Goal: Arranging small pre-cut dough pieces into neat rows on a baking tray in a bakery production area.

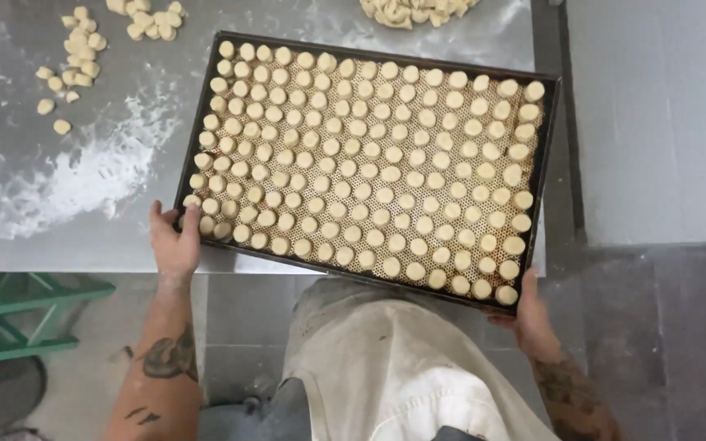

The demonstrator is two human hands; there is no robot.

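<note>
Both hands grip a dark baking tray (546, 139) packed with round dough pieces (367, 169): left hand (175, 241) clasps its near-left corner, right hand (527, 314) its near-right corner, above the floured counter (59, 180).

A single head-worn view looks almost straight down from above the person's chest, facing forward over the floured worktop (59, 237); the dark baking tray (545, 163) fills the centre at close range, tilted clockwise; the apron (394, 367) lies at 6 o'clock, bare floor at 3 to 5 o'clock, a green frame (18, 314) at 8 o'clock; no second view overlaps it.
</note>
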